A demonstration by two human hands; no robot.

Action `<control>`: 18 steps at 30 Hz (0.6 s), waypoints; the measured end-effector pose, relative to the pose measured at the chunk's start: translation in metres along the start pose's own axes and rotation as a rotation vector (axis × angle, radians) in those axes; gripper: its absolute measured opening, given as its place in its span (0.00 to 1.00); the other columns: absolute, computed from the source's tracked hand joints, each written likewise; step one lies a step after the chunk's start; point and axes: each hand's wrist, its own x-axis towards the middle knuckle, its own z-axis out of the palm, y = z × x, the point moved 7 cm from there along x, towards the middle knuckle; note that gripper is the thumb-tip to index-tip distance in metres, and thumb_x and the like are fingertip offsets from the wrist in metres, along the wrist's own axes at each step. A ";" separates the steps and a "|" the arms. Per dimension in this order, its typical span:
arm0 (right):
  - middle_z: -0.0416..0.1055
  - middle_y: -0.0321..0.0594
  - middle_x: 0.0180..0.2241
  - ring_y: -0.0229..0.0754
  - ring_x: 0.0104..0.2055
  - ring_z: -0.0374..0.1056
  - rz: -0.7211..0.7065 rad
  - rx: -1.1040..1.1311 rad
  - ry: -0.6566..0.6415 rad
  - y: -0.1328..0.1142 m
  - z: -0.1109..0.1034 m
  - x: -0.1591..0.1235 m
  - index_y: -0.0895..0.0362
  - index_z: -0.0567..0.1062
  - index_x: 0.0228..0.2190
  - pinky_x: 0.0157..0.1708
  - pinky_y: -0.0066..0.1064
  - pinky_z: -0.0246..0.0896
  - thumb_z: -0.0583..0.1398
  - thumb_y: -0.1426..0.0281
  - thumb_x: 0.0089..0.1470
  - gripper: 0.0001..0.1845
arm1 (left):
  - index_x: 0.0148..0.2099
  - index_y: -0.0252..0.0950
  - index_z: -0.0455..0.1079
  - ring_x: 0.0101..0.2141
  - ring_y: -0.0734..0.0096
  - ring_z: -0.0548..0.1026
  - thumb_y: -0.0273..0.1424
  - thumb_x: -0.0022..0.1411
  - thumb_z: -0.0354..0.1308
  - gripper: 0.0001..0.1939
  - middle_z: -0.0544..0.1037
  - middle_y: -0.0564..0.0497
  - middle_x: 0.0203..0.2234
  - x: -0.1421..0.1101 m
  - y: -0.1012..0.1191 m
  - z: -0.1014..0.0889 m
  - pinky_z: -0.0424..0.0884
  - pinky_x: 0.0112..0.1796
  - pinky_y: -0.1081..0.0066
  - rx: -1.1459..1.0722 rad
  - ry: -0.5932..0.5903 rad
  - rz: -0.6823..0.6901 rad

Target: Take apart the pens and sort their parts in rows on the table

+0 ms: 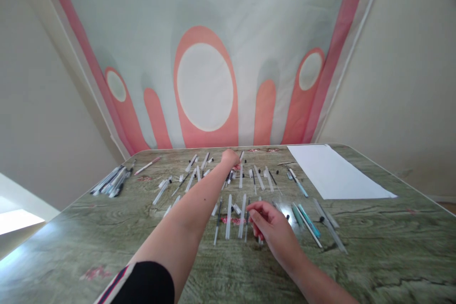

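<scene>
My left hand (231, 156) reaches to the far side of the table, its fingers closed. What it holds, if anything, is hidden; a pen part (242, 156) lies just beside it. Nearer to me, my right hand (266, 222) hovers low over the parts with thumb and fingertips curled together. I cannot make out anything between them. Close by its fingertips lie a clear pen barrel (242, 216) and a thin ink refill (247, 221). Another clear barrel (228, 217) and a refill (217, 222) lie further left. Short caps and more barrels are spread around my left forearm.
A bundle of pens (113, 181) lies at the left, with a pink-and-white pen (147, 165) beyond it. Turquoise pen parts (309, 221) and loose clear tubes (331, 228) are at the right. White paper (338, 173) covers the back right. A patterned backdrop (204, 0) stands behind the table.
</scene>
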 end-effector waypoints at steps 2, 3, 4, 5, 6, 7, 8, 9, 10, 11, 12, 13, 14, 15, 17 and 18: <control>0.67 0.33 0.23 0.33 0.19 0.58 -0.003 0.005 -0.001 -0.001 0.000 0.000 0.56 0.72 0.34 0.17 0.24 0.51 0.58 0.57 0.51 0.16 | 0.50 0.32 0.64 0.41 0.66 0.71 0.35 0.62 0.52 0.16 0.70 0.45 0.44 -0.001 -0.001 0.004 0.71 0.40 0.62 0.013 -0.038 -0.016; 0.67 0.33 0.23 0.33 0.19 0.58 -0.003 0.005 -0.001 -0.001 -0.001 0.000 0.56 0.72 0.34 0.17 0.24 0.51 0.58 0.57 0.51 0.16 | 0.50 0.32 0.64 0.41 0.67 0.71 0.35 0.62 0.52 0.16 0.70 0.45 0.44 -0.002 -0.001 0.005 0.70 0.40 0.62 0.013 -0.058 -0.023; 0.67 0.33 0.23 0.33 0.19 0.58 -0.003 0.001 -0.004 -0.001 -0.001 0.000 0.56 0.72 0.34 0.17 0.24 0.51 0.58 0.57 0.51 0.16 | 0.50 0.33 0.64 0.41 0.66 0.71 0.35 0.62 0.52 0.16 0.70 0.45 0.44 -0.002 -0.001 0.005 0.70 0.40 0.62 0.021 -0.059 -0.026; 0.67 0.33 0.24 0.33 0.19 0.58 -0.001 -0.003 -0.007 -0.001 -0.001 0.000 0.56 0.72 0.34 0.17 0.24 0.52 0.58 0.57 0.51 0.16 | 0.50 0.33 0.64 0.41 0.66 0.71 0.35 0.62 0.52 0.16 0.70 0.45 0.45 -0.003 -0.001 0.004 0.70 0.40 0.61 0.030 -0.054 -0.026; 0.67 0.33 0.24 0.33 0.19 0.58 0.000 -0.006 -0.011 0.000 0.000 0.000 0.56 0.72 0.34 0.16 0.24 0.51 0.58 0.57 0.51 0.16 | 0.50 0.33 0.64 0.41 0.66 0.71 0.35 0.62 0.52 0.16 0.70 0.45 0.45 -0.004 0.000 0.003 0.70 0.41 0.61 0.040 -0.044 -0.024; 0.67 0.33 0.24 0.33 0.19 0.58 0.000 -0.008 -0.014 0.000 0.000 0.000 0.56 0.72 0.34 0.16 0.24 0.51 0.57 0.57 0.51 0.15 | 0.50 0.33 0.64 0.41 0.66 0.71 0.35 0.62 0.52 0.16 0.69 0.45 0.45 -0.005 0.001 0.001 0.70 0.41 0.61 0.050 -0.031 -0.020; 0.67 0.33 0.24 0.33 0.19 0.58 -0.001 -0.010 -0.018 0.001 0.000 0.000 0.56 0.72 0.34 0.17 0.24 0.51 0.57 0.57 0.52 0.15 | 0.50 0.33 0.64 0.42 0.66 0.71 0.35 0.62 0.52 0.16 0.69 0.45 0.45 -0.007 0.002 -0.001 0.70 0.41 0.61 0.060 -0.017 -0.014; 0.67 0.33 0.24 0.33 0.19 0.58 -0.002 -0.010 -0.021 0.001 0.001 0.000 0.56 0.72 0.35 0.17 0.24 0.51 0.57 0.58 0.52 0.15 | 0.51 0.33 0.64 0.42 0.66 0.71 0.35 0.62 0.52 0.16 0.69 0.45 0.45 -0.008 0.004 -0.002 0.70 0.41 0.61 0.070 -0.003 -0.007; 0.67 0.33 0.24 0.33 0.19 0.58 -0.003 -0.010 -0.025 0.002 0.001 0.000 0.57 0.72 0.35 0.17 0.24 0.51 0.57 0.58 0.52 0.15 | 0.51 0.33 0.64 0.42 0.66 0.71 0.35 0.62 0.52 0.16 0.69 0.45 0.45 -0.010 0.005 -0.003 0.70 0.41 0.61 0.079 0.010 0.002; 0.67 0.34 0.24 0.33 0.19 0.58 -0.003 -0.010 -0.027 0.002 0.001 0.001 0.57 0.72 0.35 0.17 0.23 0.51 0.57 0.58 0.52 0.15 | 0.51 0.33 0.64 0.42 0.66 0.71 0.35 0.62 0.52 0.16 0.69 0.45 0.46 -0.012 0.006 -0.004 0.70 0.41 0.61 0.090 0.023 0.012; 0.67 0.34 0.24 0.33 0.19 0.58 -0.002 -0.010 -0.026 0.003 0.001 0.001 0.57 0.72 0.34 0.16 0.23 0.51 0.57 0.57 0.52 0.16 | 0.51 0.33 0.64 0.42 0.66 0.71 0.35 0.62 0.52 0.16 0.69 0.45 0.46 -0.014 0.007 -0.004 0.70 0.41 0.61 0.100 0.035 0.023; 0.67 0.34 0.24 0.33 0.19 0.58 -0.001 -0.011 -0.025 0.003 0.001 0.001 0.57 0.72 0.34 0.16 0.23 0.51 0.57 0.57 0.52 0.16 | 0.51 0.33 0.64 0.42 0.66 0.71 0.35 0.62 0.52 0.16 0.69 0.45 0.46 -0.015 0.008 -0.004 0.70 0.41 0.61 0.111 0.046 0.034; 0.67 0.34 0.25 0.33 0.19 0.58 0.000 -0.011 -0.023 0.004 0.001 0.001 0.57 0.72 0.34 0.16 0.23 0.51 0.57 0.57 0.51 0.16 | 0.50 0.33 0.64 0.42 0.66 0.71 0.35 0.62 0.52 0.16 0.69 0.45 0.45 -0.017 0.008 -0.004 0.70 0.41 0.61 0.123 0.056 0.046; 0.67 0.34 0.25 0.33 0.19 0.58 0.000 -0.012 -0.020 0.004 0.001 0.002 0.57 0.72 0.34 0.16 0.23 0.51 0.58 0.56 0.51 0.16 | 0.50 0.33 0.64 0.42 0.66 0.71 0.35 0.62 0.52 0.16 0.69 0.45 0.45 -0.017 0.007 -0.004 0.70 0.41 0.61 0.136 0.066 0.057; 0.67 0.34 0.24 0.33 0.19 0.58 0.000 -0.014 -0.020 0.004 0.001 0.002 0.57 0.72 0.34 0.16 0.24 0.51 0.58 0.56 0.51 0.17 | 0.50 0.33 0.64 0.42 0.65 0.71 0.35 0.62 0.52 0.16 0.69 0.45 0.45 -0.017 0.005 -0.005 0.70 0.41 0.61 0.166 0.087 0.078; 0.67 0.33 0.23 0.33 0.19 0.58 0.002 -0.015 -0.022 0.003 0.001 0.001 0.57 0.72 0.34 0.16 0.24 0.51 0.58 0.56 0.51 0.17 | 0.50 0.33 0.64 0.42 0.65 0.71 0.35 0.62 0.52 0.16 0.69 0.45 0.45 -0.016 0.005 -0.005 0.70 0.41 0.61 0.183 0.098 0.089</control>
